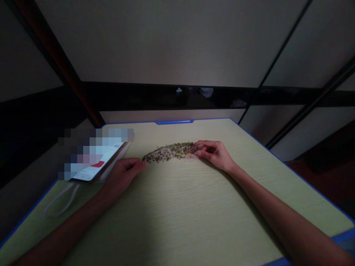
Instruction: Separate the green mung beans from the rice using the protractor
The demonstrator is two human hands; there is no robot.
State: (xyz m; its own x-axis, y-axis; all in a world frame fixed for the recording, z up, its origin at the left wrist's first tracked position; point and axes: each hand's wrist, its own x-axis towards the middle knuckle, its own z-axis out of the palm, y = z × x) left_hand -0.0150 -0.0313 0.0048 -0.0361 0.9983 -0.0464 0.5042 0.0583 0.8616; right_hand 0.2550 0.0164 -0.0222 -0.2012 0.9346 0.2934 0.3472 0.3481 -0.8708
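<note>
A thin, arched spread of small green and dark brown bean-like grains [169,152] lies on the table between my hands. Loose bits are scattered along its edges, and a faint pinkish patch shows near its right end. At the left end, my left hand [126,170] rests with curled fingers, its thumb and index tip pressed together. My right hand [215,153] is at the opposite end, thumb and fingertips closing in a pinch over the grains. Whatever lies between the fingertips of either hand is too small to make out.
A lit smartphone [95,162], partly blurred out, leans on a pale stand at the left, with a white cable loop [62,207] beside it. The pale wood-grain table [177,214] has a blue rim. Cabinet panels [172,44] rise close behind.
</note>
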